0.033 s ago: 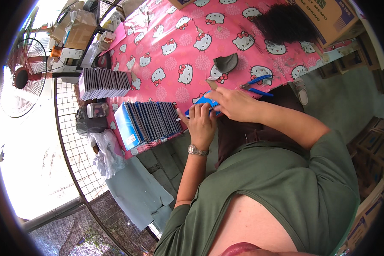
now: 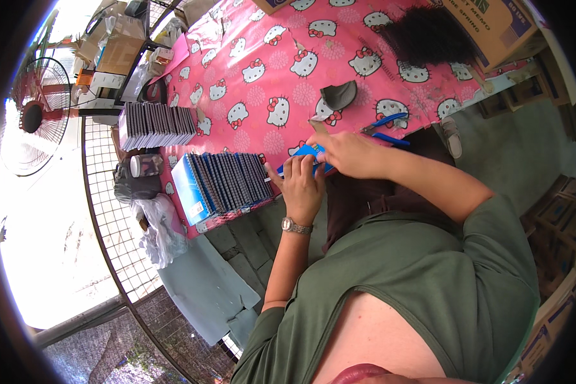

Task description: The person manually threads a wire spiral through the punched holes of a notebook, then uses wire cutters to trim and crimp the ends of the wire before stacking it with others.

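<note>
My left hand (image 2: pixel 301 187) and my right hand (image 2: pixel 347 153) both grip a small blue notebook (image 2: pixel 306 152) at the near edge of a table with a pink cartoon-cat cloth (image 2: pixel 262 83). The left hand, with a wristwatch, presses its fingers on the notebook's near side. The right hand covers the notebook from the right, so most of the cover is hidden. Just left of my hands, several blue spiral notebooks (image 2: pixel 227 180) stand in a row on their edges.
A second row of grey notebooks (image 2: pixel 153 125) lies further left. Blue-handled pliers (image 2: pixel 385 123) and a dark grey curved piece (image 2: pixel 339 96) lie beyond my hands. A black bundle (image 2: pixel 429 32), a cardboard box (image 2: pixel 493 25), a fan (image 2: pixel 29 118) and a wire fence (image 2: pixel 109 217) surround the table.
</note>
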`<state>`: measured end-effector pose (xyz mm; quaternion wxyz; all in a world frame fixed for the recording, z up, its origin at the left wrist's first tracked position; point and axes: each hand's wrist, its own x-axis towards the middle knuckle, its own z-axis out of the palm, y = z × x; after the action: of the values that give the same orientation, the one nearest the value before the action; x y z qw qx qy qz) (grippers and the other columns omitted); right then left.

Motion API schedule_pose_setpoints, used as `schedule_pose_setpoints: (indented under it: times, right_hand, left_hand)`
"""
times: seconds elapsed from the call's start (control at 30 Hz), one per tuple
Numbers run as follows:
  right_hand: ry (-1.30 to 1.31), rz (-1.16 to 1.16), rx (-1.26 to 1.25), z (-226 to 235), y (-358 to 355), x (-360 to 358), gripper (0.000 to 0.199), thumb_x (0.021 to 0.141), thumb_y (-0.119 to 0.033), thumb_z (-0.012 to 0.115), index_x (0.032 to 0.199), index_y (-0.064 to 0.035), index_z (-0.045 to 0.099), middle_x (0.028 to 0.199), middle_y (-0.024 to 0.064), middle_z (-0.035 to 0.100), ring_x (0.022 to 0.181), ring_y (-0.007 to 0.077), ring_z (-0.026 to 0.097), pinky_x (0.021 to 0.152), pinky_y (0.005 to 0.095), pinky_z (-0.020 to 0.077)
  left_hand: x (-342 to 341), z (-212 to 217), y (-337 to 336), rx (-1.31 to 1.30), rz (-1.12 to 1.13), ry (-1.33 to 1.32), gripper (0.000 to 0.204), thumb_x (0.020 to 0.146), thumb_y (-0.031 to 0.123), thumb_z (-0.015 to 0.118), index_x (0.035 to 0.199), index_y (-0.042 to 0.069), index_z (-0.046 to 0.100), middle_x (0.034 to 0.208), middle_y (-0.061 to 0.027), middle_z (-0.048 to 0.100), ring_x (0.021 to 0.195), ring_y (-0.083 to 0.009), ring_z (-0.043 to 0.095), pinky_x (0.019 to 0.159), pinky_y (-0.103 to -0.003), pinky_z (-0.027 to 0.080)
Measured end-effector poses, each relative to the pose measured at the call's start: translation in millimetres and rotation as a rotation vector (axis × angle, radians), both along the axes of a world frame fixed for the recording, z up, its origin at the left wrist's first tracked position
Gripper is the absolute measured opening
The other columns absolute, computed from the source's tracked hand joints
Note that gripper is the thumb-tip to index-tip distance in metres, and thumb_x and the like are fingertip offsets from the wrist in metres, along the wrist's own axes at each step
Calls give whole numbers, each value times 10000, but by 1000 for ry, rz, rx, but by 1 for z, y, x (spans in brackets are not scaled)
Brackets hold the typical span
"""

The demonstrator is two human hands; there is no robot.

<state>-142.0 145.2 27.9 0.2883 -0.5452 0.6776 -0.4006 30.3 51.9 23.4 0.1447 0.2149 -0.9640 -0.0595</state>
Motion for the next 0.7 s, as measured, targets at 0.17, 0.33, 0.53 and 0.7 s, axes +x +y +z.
schedule_pose_setpoints:
  times: [0.17, 0.33, 0.53, 0.7]
  right_hand:
    - [701, -579, 233, -41, -51, -44, 405, 889, -384, 686, 1086, -36, 625, 1141, 166, 560, 1065, 352, 572, 857, 460, 541]
    - [499, -200, 217, -34, -53, -69, 469, 811, -385, 778, 1127, -67, 640, 1239, 146, 537, 1172, 326, 533, 954, 433, 495]
    - [-764, 736, 125, 8, -18, -66, 483, 817, -278, 787, 1250, -102, 668, 1392, 109, 505, 1292, 241, 484, 1027, 377, 437]
    - [-570, 608, 139, 18, -13, -63, 539, 828, -361, 773, 1275, -84, 650, 1363, 110, 503, 1242, 218, 504, 1040, 343, 392]
  left_hand:
    - [3, -6, -1, 16, 6, -24, 252, 910, 265, 648, 1123, 143, 592, 1167, -52, 607, 1226, -275, 516, 1137, -709, 73]
    - [12, -14, 4, -107, 244, 48, 239, 880, 269, 688, 1082, 159, 621, 1168, -87, 577, 1273, -348, 443, 1136, -652, 135]
    - [12, -19, -10, 111, 56, 174, 313, 788, 252, 773, 1045, 139, 634, 1117, -89, 564, 1127, -336, 478, 976, -502, 339]
    - [8, -18, -15, 156, 2, 211, 379, 733, 249, 817, 1040, 122, 635, 1102, -97, 568, 1116, -335, 483, 960, -480, 366]
